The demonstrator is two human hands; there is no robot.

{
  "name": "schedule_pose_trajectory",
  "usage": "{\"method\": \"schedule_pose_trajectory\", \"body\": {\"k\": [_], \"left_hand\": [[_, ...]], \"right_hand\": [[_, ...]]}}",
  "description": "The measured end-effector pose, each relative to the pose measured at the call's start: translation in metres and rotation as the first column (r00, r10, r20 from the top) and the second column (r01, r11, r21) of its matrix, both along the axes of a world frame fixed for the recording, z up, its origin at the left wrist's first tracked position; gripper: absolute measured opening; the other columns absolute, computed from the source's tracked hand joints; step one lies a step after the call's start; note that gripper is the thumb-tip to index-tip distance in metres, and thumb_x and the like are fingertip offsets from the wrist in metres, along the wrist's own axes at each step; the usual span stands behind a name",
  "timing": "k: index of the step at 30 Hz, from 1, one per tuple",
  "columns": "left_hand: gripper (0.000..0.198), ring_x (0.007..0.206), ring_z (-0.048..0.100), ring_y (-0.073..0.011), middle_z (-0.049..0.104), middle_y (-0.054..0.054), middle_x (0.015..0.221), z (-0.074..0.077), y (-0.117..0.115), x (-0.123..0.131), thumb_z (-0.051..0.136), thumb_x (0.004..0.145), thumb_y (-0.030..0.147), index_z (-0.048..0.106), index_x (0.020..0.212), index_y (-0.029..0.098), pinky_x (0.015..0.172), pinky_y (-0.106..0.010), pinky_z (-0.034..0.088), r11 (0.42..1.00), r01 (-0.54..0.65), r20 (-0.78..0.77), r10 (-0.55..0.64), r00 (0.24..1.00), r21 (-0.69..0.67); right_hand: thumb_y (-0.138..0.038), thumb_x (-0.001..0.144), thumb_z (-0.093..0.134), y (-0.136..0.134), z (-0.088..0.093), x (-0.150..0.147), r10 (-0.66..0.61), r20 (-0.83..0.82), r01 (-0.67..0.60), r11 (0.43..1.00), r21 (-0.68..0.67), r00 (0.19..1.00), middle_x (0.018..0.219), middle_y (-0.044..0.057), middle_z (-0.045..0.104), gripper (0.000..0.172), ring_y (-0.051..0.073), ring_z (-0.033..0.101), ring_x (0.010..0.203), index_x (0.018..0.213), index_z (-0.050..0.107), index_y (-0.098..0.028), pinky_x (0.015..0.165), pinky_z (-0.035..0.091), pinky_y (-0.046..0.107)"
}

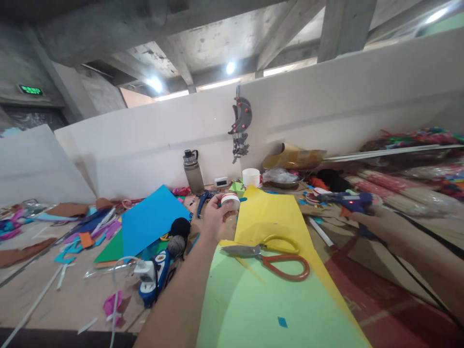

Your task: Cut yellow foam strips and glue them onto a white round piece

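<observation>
Between the fingers of my left hand is a small round white piece with a red edge, held up above the table. A narrow blue strip shows at its right side. My right hand is closed around the handle of a blue glue gun, whose nozzle points left and whose cord trails down past the forearm. Another red-and-white round piece lies just beyond the nozzle. Scissors with one yellow and one red handle rest on yellow and light green sheets.
Left of my arm are a blue sheet, yarn balls and a power strip with a white plug. A bottle and white cup stand at the back. A grey moon ornament hangs on the white panel.
</observation>
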State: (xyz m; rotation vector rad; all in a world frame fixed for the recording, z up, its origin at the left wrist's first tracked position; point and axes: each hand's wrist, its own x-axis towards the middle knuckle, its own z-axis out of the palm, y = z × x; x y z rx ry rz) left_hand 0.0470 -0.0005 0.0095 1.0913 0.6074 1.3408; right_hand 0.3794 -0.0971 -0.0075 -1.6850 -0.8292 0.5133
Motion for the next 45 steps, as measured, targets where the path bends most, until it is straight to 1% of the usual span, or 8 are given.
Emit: {"method": "schedule_pose_trajectory", "body": {"k": [2, 3, 6, 8, 13, 22, 28, 45], "left_hand": [[0.041, 0.072, 0.062, -0.0138, 0.067, -0.003, 0.086, 0.0, 0.0, 0.0, 0.082, 0.056, 0.026, 0.059, 0.088, 0.016, 0.06, -0.025, 0.051, 1.0, 0.0, 0.01, 0.0, 1.0, -0.001], [0.041, 0.073, 0.062, -0.0139, 0.067, -0.003, 0.086, 0.0, -0.001, -0.001, 0.082, 0.055, 0.025, 0.059, 0.088, 0.016, 0.061, -0.025, 0.051, 1.0, -0.004, 0.012, 0.004, 1.0, -0.002], [0.041, 0.075, 0.061, -0.0137, 0.066, -0.002, 0.085, 0.0, 0.0, -0.002, 0.082, 0.055, 0.025, 0.06, 0.088, 0.016, 0.063, -0.024, 0.052, 1.0, -0.031, 0.022, 0.031, 0.999, 0.0], [0.041, 0.074, 0.061, -0.0132, 0.066, -0.002, 0.085, -0.001, 0.002, -0.003, 0.082, 0.054, 0.026, 0.06, 0.087, 0.017, 0.061, -0.024, 0.051, 0.998, -0.061, 0.021, 0.061, 0.998, -0.001], [0.044, 0.065, 0.058, -0.012, 0.063, -0.003, 0.079, -0.004, 0.008, -0.006, 0.082, 0.054, 0.034, 0.061, 0.088, 0.014, 0.049, -0.02, 0.046, 0.978, -0.205, -0.081, 0.202, 0.976, -0.037], [0.047, 0.054, 0.053, -0.008, 0.065, -0.004, 0.076, -0.01, 0.01, -0.005, 0.083, 0.052, 0.033, 0.065, 0.09, 0.013, 0.04, -0.017, 0.038, 0.981, -0.151, -0.183, 0.128, 0.975, -0.118], [0.05, 0.047, 0.05, -0.0068, 0.066, -0.004, 0.072, -0.005, 0.005, -0.004, 0.083, 0.051, 0.031, 0.068, 0.096, 0.013, 0.036, -0.016, 0.031, 0.984, -0.092, -0.212, 0.058, 0.976, -0.156], [0.05, 0.057, 0.057, -0.0113, 0.067, -0.004, 0.076, -0.001, 0.0, -0.001, 0.082, 0.05, 0.028, 0.064, 0.095, 0.014, 0.044, -0.019, 0.036, 0.984, -0.013, -0.167, -0.017, 0.986, -0.179]], "right_hand": [[-0.016, 0.062, 0.066, -0.004, 0.015, -0.016, 0.017, -0.229, -0.004, 0.998, 0.058, 0.973, 0.062, 0.003, 0.06, 0.013, 0.016, 0.059, 0.052, 0.063, 0.055, -0.021, 0.053, 0.051, 0.032], [-0.018, 0.062, 0.067, -0.005, 0.023, -0.026, 0.066, -0.238, -0.032, 0.989, 0.143, 0.969, 0.066, 0.002, 0.06, 0.015, 0.016, 0.06, 0.055, 0.069, 0.054, -0.021, 0.055, 0.052, 0.031], [-0.031, 0.065, 0.068, -0.004, 0.043, -0.058, 0.238, -0.058, -0.215, 0.94, 0.264, 0.97, 0.079, 0.001, 0.064, 0.031, 0.014, 0.058, 0.061, 0.092, 0.054, -0.023, 0.054, 0.051, 0.026], [-0.035, 0.07, 0.067, 0.0, 0.05, -0.08, 0.397, -0.01, -0.371, 0.867, 0.334, 0.918, 0.083, 0.001, 0.063, 0.035, 0.014, 0.059, 0.065, 0.099, 0.051, -0.023, 0.059, 0.052, 0.027], [-0.041, 0.082, 0.056, 0.012, 0.046, -0.121, 0.604, 0.195, -0.634, 0.722, 0.277, 0.773, 0.071, -0.001, 0.059, 0.029, 0.014, 0.053, 0.06, 0.101, 0.051, -0.02, 0.056, 0.045, 0.027], [-0.042, 0.087, 0.05, 0.023, 0.006, -0.116, 0.676, 0.173, -0.697, 0.7, 0.151, 0.716, 0.067, -0.002, 0.053, 0.025, 0.013, 0.049, 0.057, 0.097, 0.048, -0.019, 0.053, 0.042, 0.026], [-0.042, 0.087, 0.049, 0.021, 0.012, -0.111, 0.67, 0.213, -0.699, 0.708, 0.102, 0.711, 0.066, -0.002, 0.051, 0.023, 0.013, 0.048, 0.056, 0.092, 0.051, -0.019, 0.05, 0.04, 0.025], [-0.047, 0.085, 0.047, 0.021, 0.012, -0.112, 0.649, 0.28, -0.682, 0.731, 0.029, 0.707, 0.065, -0.002, 0.049, 0.028, 0.013, 0.047, 0.055, 0.089, 0.049, -0.019, 0.049, 0.039, 0.026]]}}
